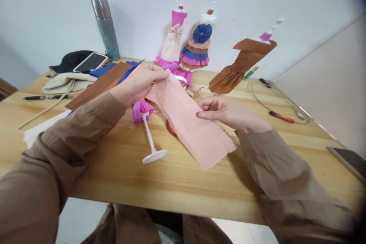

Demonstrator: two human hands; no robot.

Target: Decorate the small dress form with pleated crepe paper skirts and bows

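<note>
A strip of pale pink crepe paper (183,110) slants across the middle, held above the table. My left hand (143,82) pinches its upper left end. On its right long edge, my right hand (225,112) grips the paper between thumb and fingers. Below my left hand a small white stand (149,137) with a round base leans on the table. Ruffled magenta paper (142,110) wraps the stand's upper part, and the rest of it is hidden behind my left hand and the strip. Part of a red ring-shaped thing (170,129) shows beside the strip.
Paper-dressed doll forms stand along the wall: one pink and cream (171,42), one tiered with a blue rosette (197,47), one brown (243,63). A flask (105,28), phone (91,62), brown paper (100,85) and pen (47,97) lie left; a red-handled tool (281,117) lies right.
</note>
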